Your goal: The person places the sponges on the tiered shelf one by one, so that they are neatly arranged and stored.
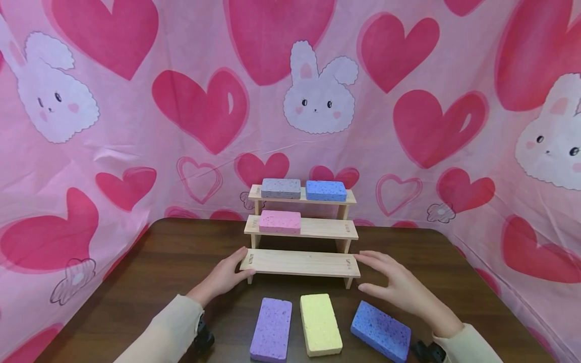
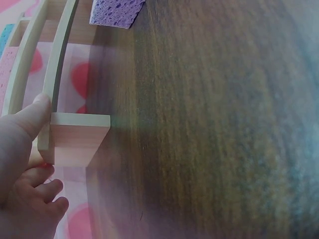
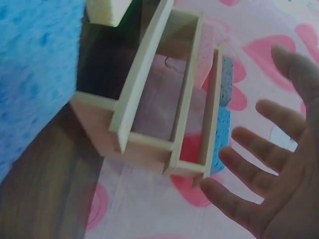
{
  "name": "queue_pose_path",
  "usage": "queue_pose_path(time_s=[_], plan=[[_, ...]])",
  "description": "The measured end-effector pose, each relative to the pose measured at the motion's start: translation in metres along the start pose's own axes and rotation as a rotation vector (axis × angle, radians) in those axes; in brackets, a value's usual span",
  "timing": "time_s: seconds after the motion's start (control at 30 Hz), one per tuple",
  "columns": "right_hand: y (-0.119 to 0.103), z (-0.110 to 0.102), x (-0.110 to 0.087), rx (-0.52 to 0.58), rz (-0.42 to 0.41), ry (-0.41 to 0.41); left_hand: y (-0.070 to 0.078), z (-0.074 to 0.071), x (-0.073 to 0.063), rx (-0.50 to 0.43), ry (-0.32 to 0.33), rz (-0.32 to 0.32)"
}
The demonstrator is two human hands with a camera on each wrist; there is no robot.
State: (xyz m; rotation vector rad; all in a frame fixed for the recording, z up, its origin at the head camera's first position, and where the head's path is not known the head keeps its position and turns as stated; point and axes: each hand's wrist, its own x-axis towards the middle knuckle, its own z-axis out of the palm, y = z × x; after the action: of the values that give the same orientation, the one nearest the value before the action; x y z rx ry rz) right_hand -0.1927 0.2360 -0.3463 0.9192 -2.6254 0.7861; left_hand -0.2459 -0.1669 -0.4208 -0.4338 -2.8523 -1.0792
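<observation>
A small three-step wooden rack (image 1: 299, 263) stands on the table. My left hand (image 1: 223, 276) pinches the left end of its lowest step; in the left wrist view the thumb (image 2: 37, 112) lies on the step's edge and other fingers curl beyond it. My right hand (image 1: 399, 285) is spread beside the right end, and in the right wrist view its fingers stand apart from the wood. On the top step lie a grey sponge (image 1: 280, 188) and a light blue sponge (image 1: 326, 191). A pink sponge (image 1: 279, 222) sits on the left of the middle step.
In front of the rack lie a purple sponge (image 1: 271, 330), a yellow sponge (image 1: 320, 325) and a darker blue sponge (image 1: 381, 331), the last close below my right hand. The dark wooden table (image 1: 181, 252) backs onto a pink cloth (image 1: 195, 45) with hearts and rabbits.
</observation>
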Motion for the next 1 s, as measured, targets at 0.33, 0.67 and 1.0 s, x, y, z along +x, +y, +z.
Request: queue_pose_path(time_s=[0.33, 0.67, 1.0], plan=[[0.011, 0.004, -0.031, 0.002, 0.014, -0.087, 0.000, 0.000, 0.000, -0.004, -0.003, 0.002], [0.018, 0.009, -0.051, 0.025, 0.043, -0.254, -0.003, 0.001, 0.001, 0.015, 0.005, 0.019], [0.023, 0.017, -0.064, 0.025, 0.093, -0.369, -0.002, 0.001, 0.002, 0.017, 0.005, 0.009]])
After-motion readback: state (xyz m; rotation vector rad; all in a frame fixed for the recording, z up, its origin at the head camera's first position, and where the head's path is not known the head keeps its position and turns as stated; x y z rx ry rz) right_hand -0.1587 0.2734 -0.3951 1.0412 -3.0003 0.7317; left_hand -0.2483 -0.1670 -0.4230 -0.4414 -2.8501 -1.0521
